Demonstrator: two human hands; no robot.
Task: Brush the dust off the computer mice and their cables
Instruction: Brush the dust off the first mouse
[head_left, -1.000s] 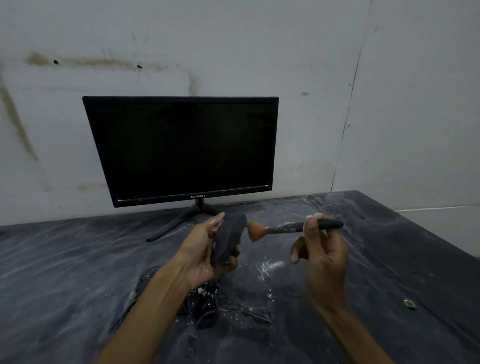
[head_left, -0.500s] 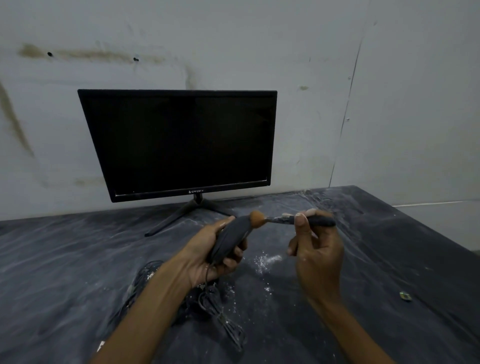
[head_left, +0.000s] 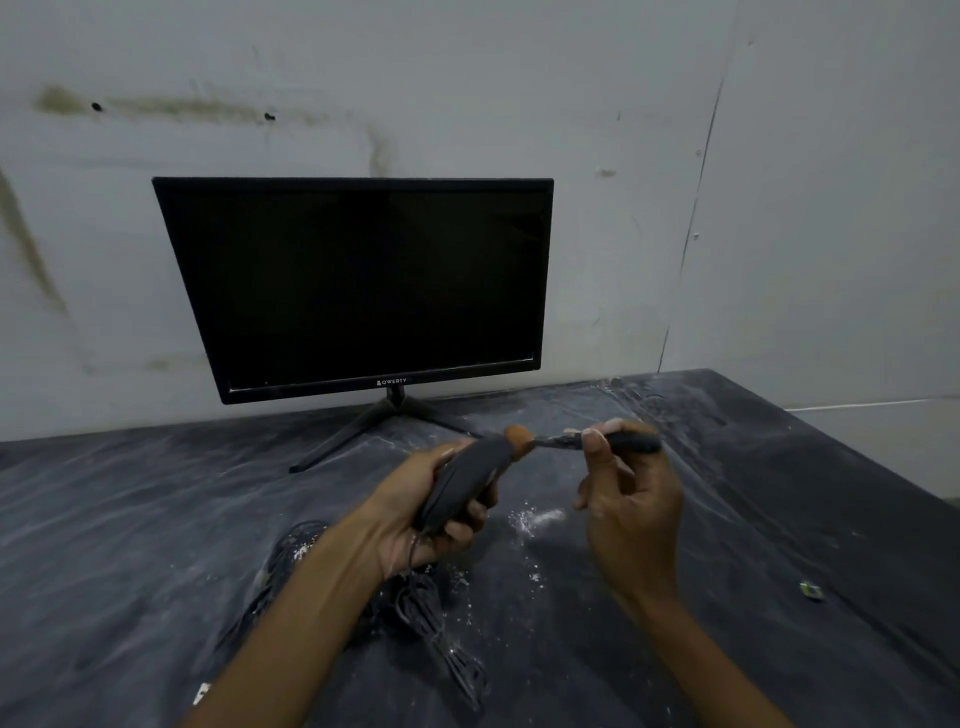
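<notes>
A dark table (head_left: 156, 519) spread beneath both hands, with a black monitor (head_left: 353, 286) standing beyond them against the wall. Below the left wrist lay a tangle of mouse cables (head_left: 431, 623), flecked with white dust (head_left: 535, 519) that also lay scattered between the hands. The left hand (head_left: 415, 514) gripped a dark computer mouse (head_left: 462, 483) above the table, its long axis running up and away toward the right hand, its cord hanging from the near end. The right hand (head_left: 628, 499) pinched the dark handle of a small brush (head_left: 582, 441), held level, its orange bristles touching the far tip of the mouse. The next stroke would likely run along that axis, back toward the left palm.
</notes>
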